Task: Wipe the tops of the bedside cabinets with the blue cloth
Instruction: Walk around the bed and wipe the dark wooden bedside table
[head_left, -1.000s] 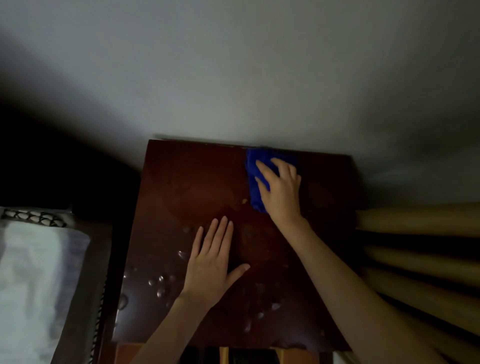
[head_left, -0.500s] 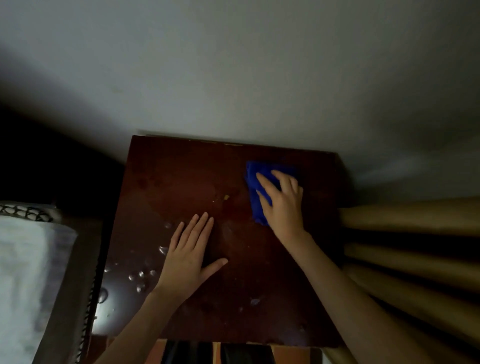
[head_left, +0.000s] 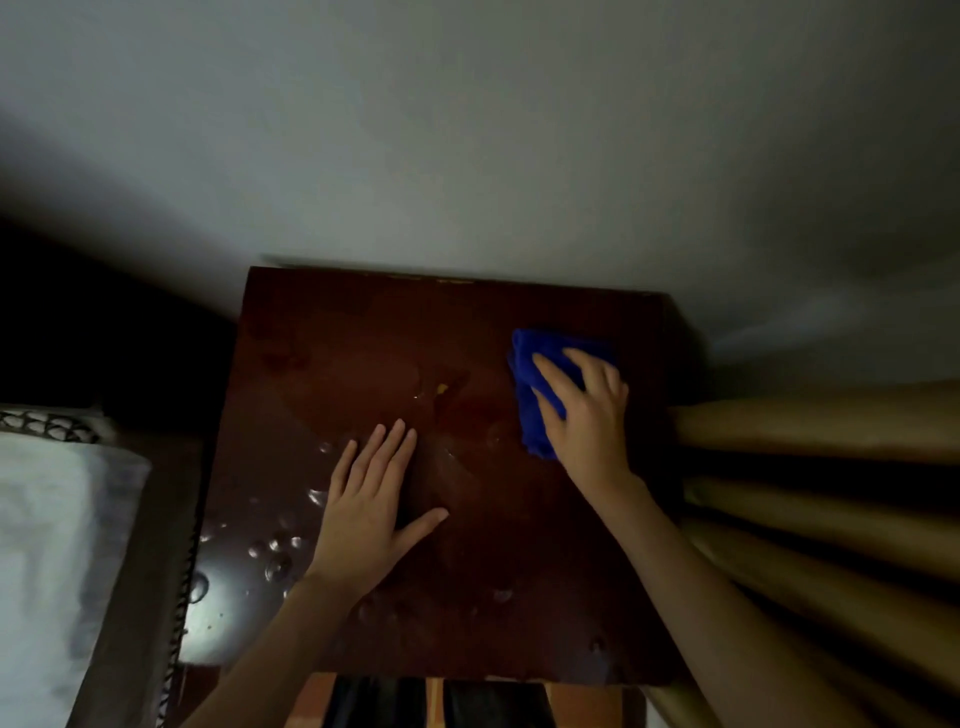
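A dark red-brown bedside cabinet top (head_left: 332, 343) fills the middle of the view, standing against a pale wall. The folded blue cloth (head_left: 532, 410) lies on its right part, a little in from the far edge. My right hand (head_left: 587, 415) presses flat on the cloth with fingers spread over it. My left hand (head_left: 371, 506) rests palm down on the bare wood near the centre, fingers apart, holding nothing. Several water drops (head_left: 275, 553) glisten on the near left part of the top, and a small yellowish speck (head_left: 442, 388) sits near the middle.
A bed with white bedding (head_left: 47, 545) and a dark frame lies at the left. Tan curtain folds (head_left: 831, 467) hang close along the cabinet's right side. The wall (head_left: 467, 156) runs directly behind the cabinet. The room is dim.
My right hand has drawn the blue cloth from the far edge toward me and to the right. My left hand has stayed flat on the top.
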